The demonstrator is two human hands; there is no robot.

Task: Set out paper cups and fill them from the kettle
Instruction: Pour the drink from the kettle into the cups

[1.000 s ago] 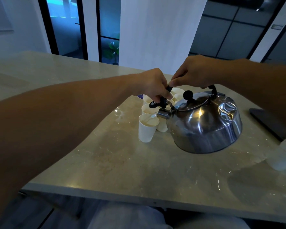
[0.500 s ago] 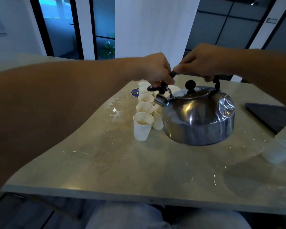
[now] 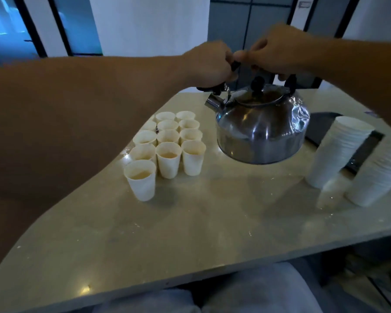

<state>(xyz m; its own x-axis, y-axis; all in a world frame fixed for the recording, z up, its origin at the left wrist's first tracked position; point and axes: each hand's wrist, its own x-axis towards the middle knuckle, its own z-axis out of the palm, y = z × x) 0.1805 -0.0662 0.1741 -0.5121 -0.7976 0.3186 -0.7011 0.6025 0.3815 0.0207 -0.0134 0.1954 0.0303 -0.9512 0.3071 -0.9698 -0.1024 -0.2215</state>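
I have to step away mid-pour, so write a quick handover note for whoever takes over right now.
Hands: the left hand grips the spout end of the kettle's black handle; the right hand grips the top of the handle.
Things: the kettle is held above the table, upright, spout towards the set-out cups. Two stacks of spare cups stand at the right.
Done: the cups are grouped in rows; the nearest ones show pale liquid.
Left: check the far cups, whose fill level I cannot tell, top up any that are short, then set the kettle down.
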